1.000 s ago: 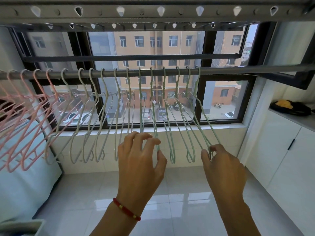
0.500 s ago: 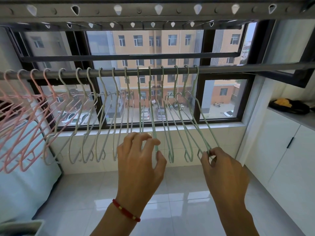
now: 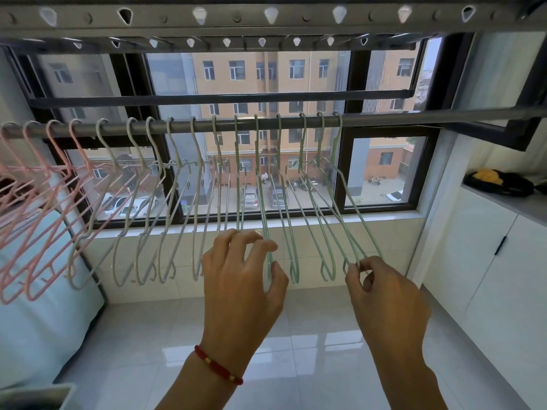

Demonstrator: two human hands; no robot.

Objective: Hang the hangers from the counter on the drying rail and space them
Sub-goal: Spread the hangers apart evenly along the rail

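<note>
**Hanger spacing on the drying rail**

Right hand fingers pinch the lower corner of the rightmost green hanger. Left hand fingers curl around the bottom of another green hanger. Since the earlier frame, the right-hand pinch has tightened. Thin green, white and pink hangers hang on the rail.

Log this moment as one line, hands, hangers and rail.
left hand pinches a green hanger | right hand pinches rightmost green hanger | all on drying rail | phase: spacing
</note>
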